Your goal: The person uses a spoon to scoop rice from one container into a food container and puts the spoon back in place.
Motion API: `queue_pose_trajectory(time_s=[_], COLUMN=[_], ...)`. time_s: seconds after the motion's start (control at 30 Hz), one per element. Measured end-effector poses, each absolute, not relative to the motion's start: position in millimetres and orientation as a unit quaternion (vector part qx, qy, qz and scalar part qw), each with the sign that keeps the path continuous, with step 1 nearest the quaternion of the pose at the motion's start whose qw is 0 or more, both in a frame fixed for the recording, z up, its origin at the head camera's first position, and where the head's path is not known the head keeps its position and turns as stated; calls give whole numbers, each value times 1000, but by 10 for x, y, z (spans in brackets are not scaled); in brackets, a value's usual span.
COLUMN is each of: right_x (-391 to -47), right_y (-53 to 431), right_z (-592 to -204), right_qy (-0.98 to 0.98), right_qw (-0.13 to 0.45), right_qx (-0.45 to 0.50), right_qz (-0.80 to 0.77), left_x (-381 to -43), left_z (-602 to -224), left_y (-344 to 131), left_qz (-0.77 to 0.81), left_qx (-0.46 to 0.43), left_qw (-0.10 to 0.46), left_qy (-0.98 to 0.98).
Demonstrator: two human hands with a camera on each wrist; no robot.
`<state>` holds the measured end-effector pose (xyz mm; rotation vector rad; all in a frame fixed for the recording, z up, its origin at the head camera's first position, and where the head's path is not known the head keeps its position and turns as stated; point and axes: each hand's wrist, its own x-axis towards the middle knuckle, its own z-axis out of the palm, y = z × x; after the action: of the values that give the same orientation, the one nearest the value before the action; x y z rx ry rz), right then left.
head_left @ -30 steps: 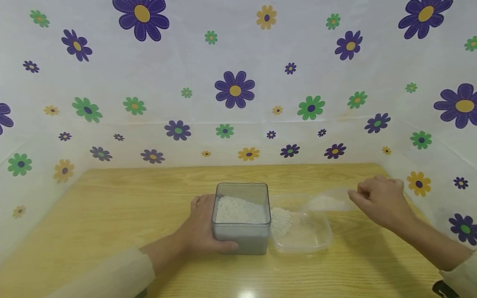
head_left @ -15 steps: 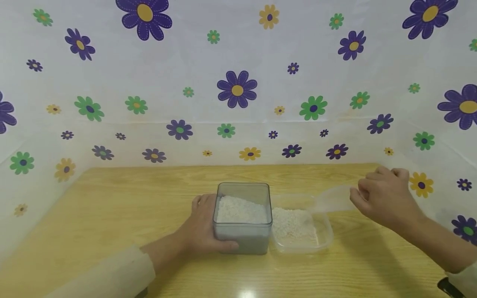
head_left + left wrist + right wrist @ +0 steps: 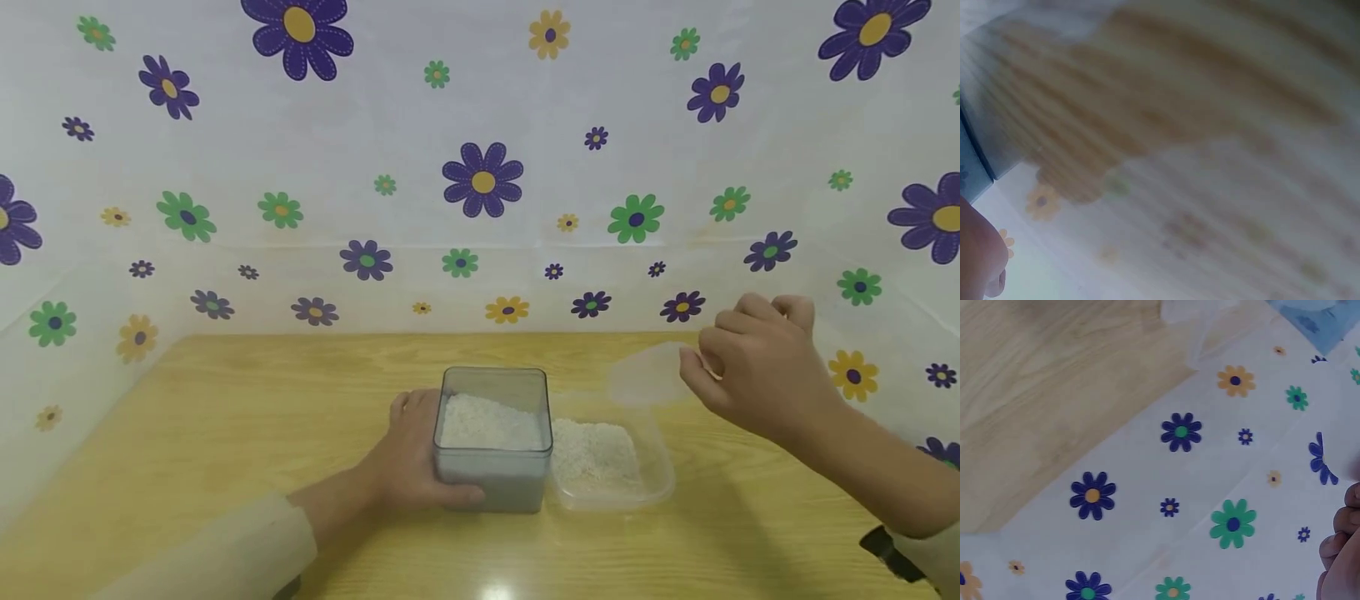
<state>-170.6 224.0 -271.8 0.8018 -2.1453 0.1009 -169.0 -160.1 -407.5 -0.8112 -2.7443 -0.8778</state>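
My left hand point(image 3: 408, 462) holds a square, grey see-through canister point(image 3: 491, 482) by its left side, with the thumb along the front. White rice point(image 3: 487, 423) fills much of that canister. Against its right side stands a low clear plastic container point(image 3: 656, 483) with more rice point(image 3: 596, 454) in its left and middle part. My right hand point(image 3: 768, 367) is raised right of and above the low container. It grips a translucent white scoop point(image 3: 648, 375), whose blade points left over the container's back edge. In the left wrist view only a bit of my left hand point(image 3: 982, 253) shows.
The wooden table point(image 3: 277, 400) carries both containers near its middle. White cloth point(image 3: 330, 150) printed with flowers stands as a wall behind the table and along both sides.
The rice that lay on the scoop has dropped into the low container and spread there. My right hand has then risen with the scoop and shifted slightly left. The left hand keeps its hold.
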Motion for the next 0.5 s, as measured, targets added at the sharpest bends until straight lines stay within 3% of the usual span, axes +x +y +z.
queue_pose_trajectory(time_s=[0.2,0.5], right_x=[-1670,-1713], right_y=[1948,1446], right_z=[-2530,-2601], right_qy=[-844,-842], right_qw=[416,384], right_qx=[323,373], right_qz=[101,59], left_x=[-1688,-1703], left_z=[-4063,-4072], left_y=[-1591,-1583], left_qz=[-295,-304], left_qx=[-268,-268], left_qw=[73,70], left_qy=[-915,-912])
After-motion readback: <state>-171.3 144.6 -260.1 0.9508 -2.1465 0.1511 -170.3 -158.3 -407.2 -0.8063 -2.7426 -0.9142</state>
